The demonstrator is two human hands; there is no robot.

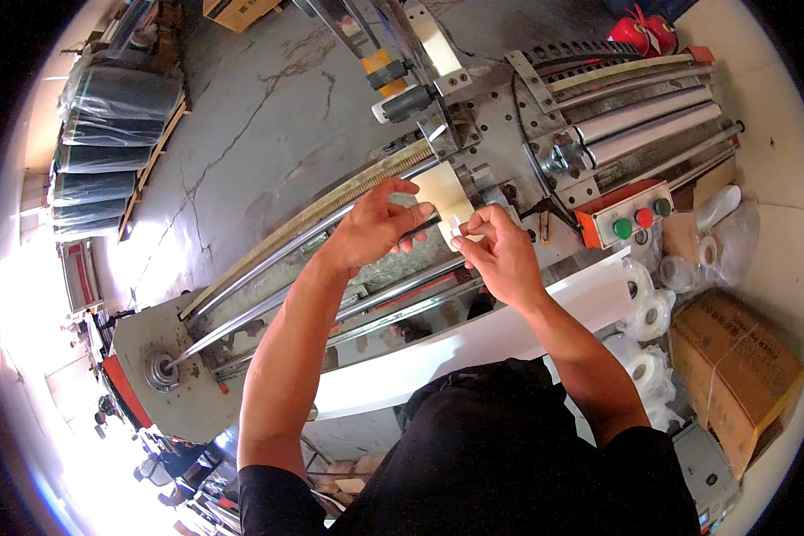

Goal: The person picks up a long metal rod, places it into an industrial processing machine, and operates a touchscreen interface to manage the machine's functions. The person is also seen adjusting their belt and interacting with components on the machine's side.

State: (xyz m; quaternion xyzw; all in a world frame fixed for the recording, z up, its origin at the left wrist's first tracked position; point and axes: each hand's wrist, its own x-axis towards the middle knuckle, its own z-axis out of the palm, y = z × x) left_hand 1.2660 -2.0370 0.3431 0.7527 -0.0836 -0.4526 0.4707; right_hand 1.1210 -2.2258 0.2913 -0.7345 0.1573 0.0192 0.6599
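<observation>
My left hand [380,223] is curled above the machine's rails, its thumb and fingers closed round a thin dark stick [422,227]. Close on its right, my right hand [502,256] pinches a small whitish piece [456,227] between thumb and fingertips; what the piece is cannot be made out. A cream-coloured block [439,185] sits just beyond both hands, on the machine's middle part, and the whitish piece is at its near edge. The fingers partly hide where stick, piece and block meet.
A long machine bed with steel rods [268,255] runs under my arms. On the right are a red control box [625,214] with buttons, pale rollers [652,129], wrapped rolls [649,313] and a cardboard box [732,357]. Wrapped dark rolls [116,94] lie far left.
</observation>
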